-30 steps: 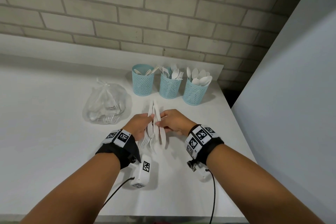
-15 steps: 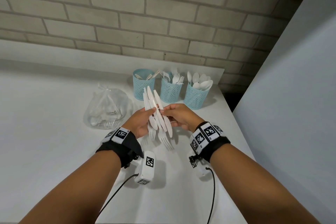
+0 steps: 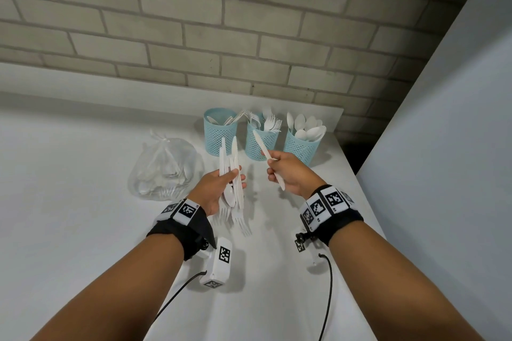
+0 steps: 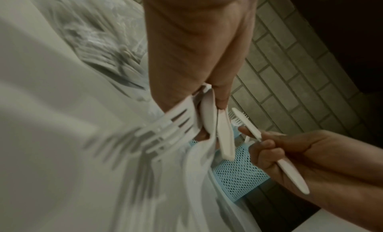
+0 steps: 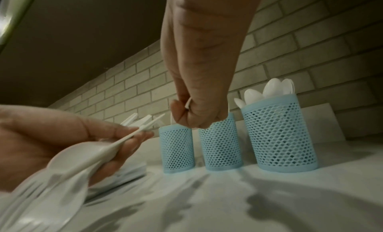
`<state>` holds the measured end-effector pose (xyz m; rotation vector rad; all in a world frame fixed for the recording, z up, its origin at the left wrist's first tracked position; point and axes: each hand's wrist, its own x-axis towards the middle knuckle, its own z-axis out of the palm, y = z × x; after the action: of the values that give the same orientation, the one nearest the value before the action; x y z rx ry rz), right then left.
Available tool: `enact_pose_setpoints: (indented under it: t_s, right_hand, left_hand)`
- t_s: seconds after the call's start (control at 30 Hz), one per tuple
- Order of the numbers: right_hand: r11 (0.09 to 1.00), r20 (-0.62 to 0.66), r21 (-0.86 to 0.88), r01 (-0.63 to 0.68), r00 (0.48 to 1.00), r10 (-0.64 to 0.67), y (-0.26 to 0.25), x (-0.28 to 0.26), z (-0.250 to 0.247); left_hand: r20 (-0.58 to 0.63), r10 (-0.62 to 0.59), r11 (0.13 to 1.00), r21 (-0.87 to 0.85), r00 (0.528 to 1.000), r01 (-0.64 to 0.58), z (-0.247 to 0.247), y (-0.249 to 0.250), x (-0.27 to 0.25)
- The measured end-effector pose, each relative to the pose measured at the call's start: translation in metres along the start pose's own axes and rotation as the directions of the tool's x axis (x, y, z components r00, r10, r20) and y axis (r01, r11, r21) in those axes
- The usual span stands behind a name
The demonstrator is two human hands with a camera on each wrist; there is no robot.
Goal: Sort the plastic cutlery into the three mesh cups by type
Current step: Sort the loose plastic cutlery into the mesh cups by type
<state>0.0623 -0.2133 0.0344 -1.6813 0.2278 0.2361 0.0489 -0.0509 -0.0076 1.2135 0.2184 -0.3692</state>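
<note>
Fig.: sorting in progress, L to R. Clear plastic bag point(image 3: 163, 169) w/ more white cutlery lies knotted on the white table point(image 3: 69, 202), left of the hands. Left hand point(image 3: 219, 188) is wrapped round a mixed bundle point(image 3: 232, 183) of forks, a spoon and knives, handles up, fork tines down toward the table. Right hand point(image 3: 288, 174), apart from it, pinches a single knife point(image 3: 267, 155) at mid-handle, blade tip pointing up toward the cups. Behind stand three blue mesh cups: knife cup point(image 3: 220, 133), fork cup point(image 3: 261, 138), spoon cup point(image 3: 303, 144), each part filled. Handling, judged: pcs are very light, thin, smooth, so likely to slip or fan out of a loose bundle; stiff but snap-prone at tines, so best held by the handle. Writing: none readable on cutlery, bag or cups; wrist bands point(image 3: 327, 206) carry only black-and-white square marker codes.
</note>
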Motion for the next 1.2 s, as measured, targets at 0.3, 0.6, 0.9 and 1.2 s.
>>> enact_pose_setpoints:
  t_s: [0.3,0.6,0.9,1.2]
  right_hand:
    - [0.978,-0.174,0.032,0.207,0.965,-0.199,-0.013,0.000,-0.029]
    - [0.952,-0.010,0.257,0.164,0.986,-0.167,-0.025,0.000,-0.046]
    - [0.997,0.117,0.064,0.043,0.992,-0.050,-0.016,0.013,-0.031]
    - [0.997,0.155,-0.010,-0.071,0.985,0.072,-0.010,0.039,-0.002]
  left_hand:
    - [-0.074,-0.028,0.999,-0.030,0.997,0.026,0.000,-0.002,0.004]
    - [-0.063,-0.069,0.995,-0.076,0.996,0.064,-0.005,-0.002,0.008]
    - [0.042,-0.071,0.997,-0.029,0.997,0.072,0.001,-0.004,0.006]
    - [0.108,-0.071,0.996,0.057,0.992,0.065,0.004,0.000,0.008]
